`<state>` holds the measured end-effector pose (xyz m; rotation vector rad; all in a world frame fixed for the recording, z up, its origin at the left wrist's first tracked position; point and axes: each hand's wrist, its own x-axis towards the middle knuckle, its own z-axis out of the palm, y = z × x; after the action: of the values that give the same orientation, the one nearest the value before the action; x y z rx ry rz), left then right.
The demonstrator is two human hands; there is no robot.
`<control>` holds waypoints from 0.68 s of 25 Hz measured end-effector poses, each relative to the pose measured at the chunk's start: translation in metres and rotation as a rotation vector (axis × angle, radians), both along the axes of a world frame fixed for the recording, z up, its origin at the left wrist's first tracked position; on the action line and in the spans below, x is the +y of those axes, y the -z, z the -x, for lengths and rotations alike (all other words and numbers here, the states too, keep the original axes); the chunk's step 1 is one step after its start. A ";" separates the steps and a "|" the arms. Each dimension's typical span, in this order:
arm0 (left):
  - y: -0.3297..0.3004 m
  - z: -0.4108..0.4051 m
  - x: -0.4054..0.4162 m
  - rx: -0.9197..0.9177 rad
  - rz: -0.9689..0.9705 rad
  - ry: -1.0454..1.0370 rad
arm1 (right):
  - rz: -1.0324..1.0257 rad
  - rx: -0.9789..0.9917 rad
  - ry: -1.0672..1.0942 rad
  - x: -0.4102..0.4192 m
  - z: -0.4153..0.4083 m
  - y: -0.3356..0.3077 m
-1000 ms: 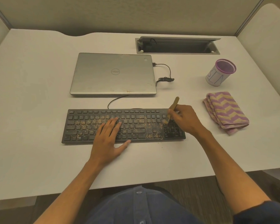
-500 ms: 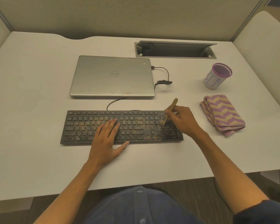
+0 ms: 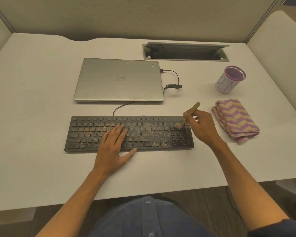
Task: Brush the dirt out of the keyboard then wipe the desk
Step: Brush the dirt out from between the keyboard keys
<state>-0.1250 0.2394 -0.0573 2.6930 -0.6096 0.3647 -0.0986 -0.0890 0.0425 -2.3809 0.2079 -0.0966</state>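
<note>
Keyboard (image 3: 129, 132) on surface (image 3: 32, 100), dirt (image 3: 161, 134) mid-right; right hand (image 3: 202, 127) grasping brush (image 3: 189, 115) over numpad; left hand (image 3: 114, 146) flat, steadying; best swept in short strokes toward one edge; cloth (image 3: 236, 120) alongside.

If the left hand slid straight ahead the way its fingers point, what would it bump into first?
Resting flat on the keyboard, the left hand points away and slightly right. It would cross the upper key rows, then probably meet the closed laptop, perhaps its cable first.
</note>
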 end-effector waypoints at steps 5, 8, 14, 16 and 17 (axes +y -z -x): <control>0.000 0.000 -0.001 -0.007 0.007 -0.001 | 0.079 0.057 -0.041 -0.002 0.005 0.002; 0.000 0.000 0.000 -0.006 0.011 0.005 | 0.114 0.026 -0.021 0.002 0.006 0.001; -0.001 0.000 -0.001 -0.010 0.016 0.001 | 0.136 0.028 -0.043 0.008 0.006 -0.003; -0.001 0.001 -0.001 -0.011 0.019 -0.002 | 0.159 0.081 -0.103 0.009 0.006 -0.003; -0.001 0.001 0.000 -0.011 0.022 -0.003 | 0.168 0.090 -0.124 0.010 0.007 -0.003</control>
<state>-0.1260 0.2390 -0.0562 2.6731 -0.6010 0.3850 -0.1051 -0.0788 0.0459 -2.5616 0.0978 0.0538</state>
